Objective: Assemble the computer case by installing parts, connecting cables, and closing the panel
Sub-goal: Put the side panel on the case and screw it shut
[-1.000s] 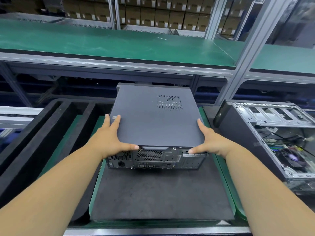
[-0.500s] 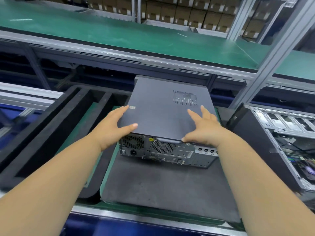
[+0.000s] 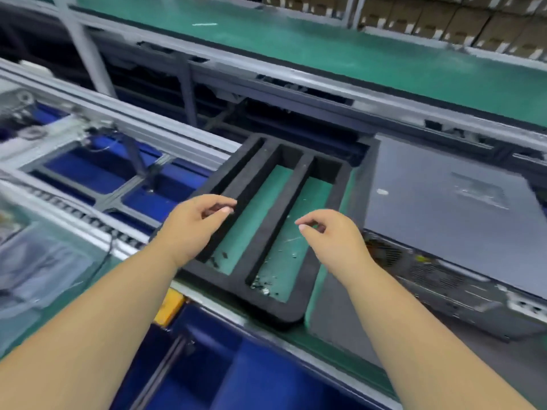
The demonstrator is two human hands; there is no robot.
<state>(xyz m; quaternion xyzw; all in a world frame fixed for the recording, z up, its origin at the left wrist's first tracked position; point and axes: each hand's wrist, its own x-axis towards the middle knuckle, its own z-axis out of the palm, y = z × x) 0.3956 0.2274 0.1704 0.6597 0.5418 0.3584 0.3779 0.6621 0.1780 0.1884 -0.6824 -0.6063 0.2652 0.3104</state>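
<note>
The closed dark grey computer case lies flat on a dark mat at the right, its rear ports facing me. Both my hands hover left of it over a black foam tray with two long slots. My left hand is above the tray's left wall, fingers loosely curled, holding nothing. My right hand hangs over the right slot, fingers also loosely curled and empty. Neither hand touches the case.
A green conveyor shelf runs across the back with cardboard boxes behind it. A metal roller rail and blue frame lie at left. Small bits of debris sit in the tray's slots. A yellow block sits at the near edge.
Both hands have let go of the case and moved left over the foam tray. My view has swung left, so the case now sits at the right edge.
</note>
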